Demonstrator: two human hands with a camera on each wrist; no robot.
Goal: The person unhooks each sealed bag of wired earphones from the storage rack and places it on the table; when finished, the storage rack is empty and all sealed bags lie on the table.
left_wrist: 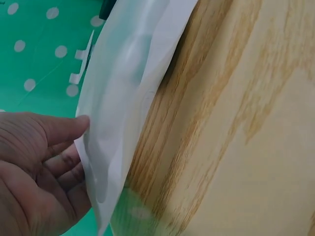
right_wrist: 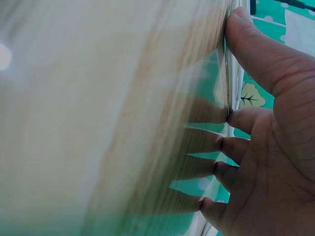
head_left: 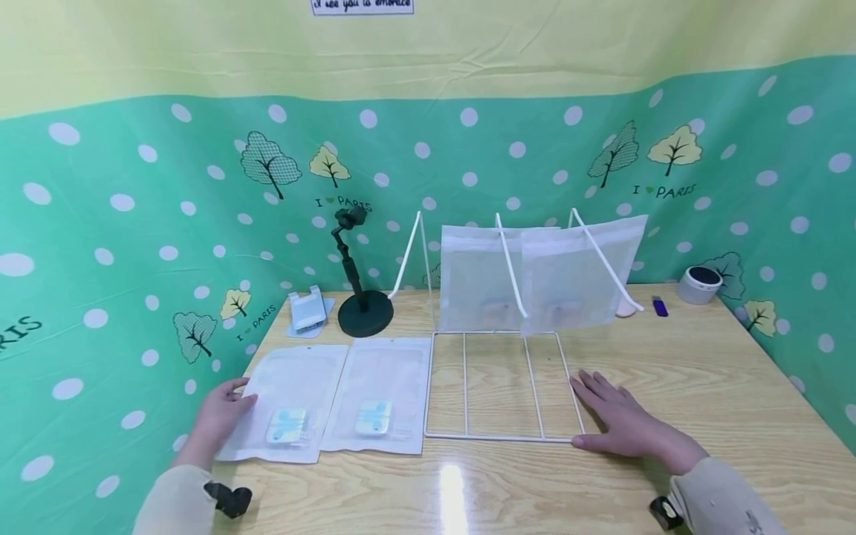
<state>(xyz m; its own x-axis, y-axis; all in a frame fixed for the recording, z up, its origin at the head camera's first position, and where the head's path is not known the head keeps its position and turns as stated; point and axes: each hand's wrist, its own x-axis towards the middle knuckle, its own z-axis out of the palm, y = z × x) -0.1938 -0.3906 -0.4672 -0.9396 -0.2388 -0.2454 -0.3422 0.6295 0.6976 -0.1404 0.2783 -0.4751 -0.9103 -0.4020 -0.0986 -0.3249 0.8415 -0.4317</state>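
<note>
My left hand [head_left: 226, 409] is at the left edge of a white zip bag [head_left: 294, 379], thumb and fingers pinching that edge. In the left wrist view the bag's side [left_wrist: 110, 123] lifts off the table near the thumb. Inside it shows a small square case [head_left: 287, 425] with light blue shapes. A second zip bag [head_left: 386, 371] with a similar case lies beside it, next to a white wire rack [head_left: 498, 438]. My right hand [head_left: 618, 420] rests with spread fingers at the rack's right edge, fingertips down on the table.
Two more zip bags, a left one [head_left: 478, 271] and a right one [head_left: 575, 279], stand in the rack's upright part. Behind are a black stand [head_left: 364, 316], a light blue phone holder [head_left: 307, 312], a dark USB stick [head_left: 660, 306] and a white round device [head_left: 699, 286].
</note>
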